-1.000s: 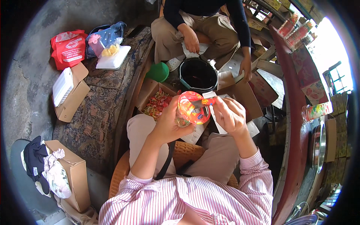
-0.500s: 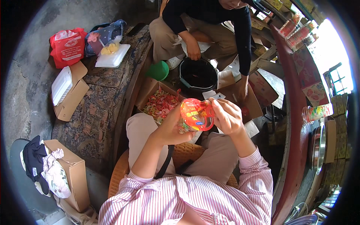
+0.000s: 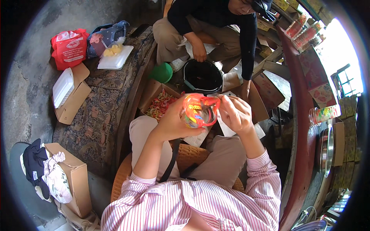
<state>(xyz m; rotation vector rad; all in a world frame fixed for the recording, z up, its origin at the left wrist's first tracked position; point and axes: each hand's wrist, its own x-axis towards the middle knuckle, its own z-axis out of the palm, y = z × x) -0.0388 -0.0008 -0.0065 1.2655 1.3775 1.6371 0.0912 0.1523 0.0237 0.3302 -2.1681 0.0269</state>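
Head view is showing the person sitting on a woven seat point(image 3: 192, 154), holding a clear plastic bag point(image 3: 198, 112) with red print and bright sweets inside up in front of the chest. Their left hand point(image 3: 173, 121) is cupping the bag from the left and below, fingers wrapped closed around its body. Their right hand point(image 3: 236, 113) is sitting just to the right of it, fingertips pinched narrow on the bag's upper right edge, where the mouth is gathering. The bag is lying between the two hands, its long axis running roughly across from left to right, the mouth end towards the right hand.

Below and beyond the hands, an open cardboard box point(image 3: 160, 102) of wrapped sweets is resting on the floor, with a black bucket point(image 3: 203, 76) and a green funnel-like cup point(image 3: 162, 72) just past it. Another person in a dark top is crouching behind the bucket, one hand point(image 3: 199, 52) near its rim. A patterned rug point(image 3: 104, 111) is covering the floor to the left, with a red bag point(image 3: 69, 48) and more cartons around it.
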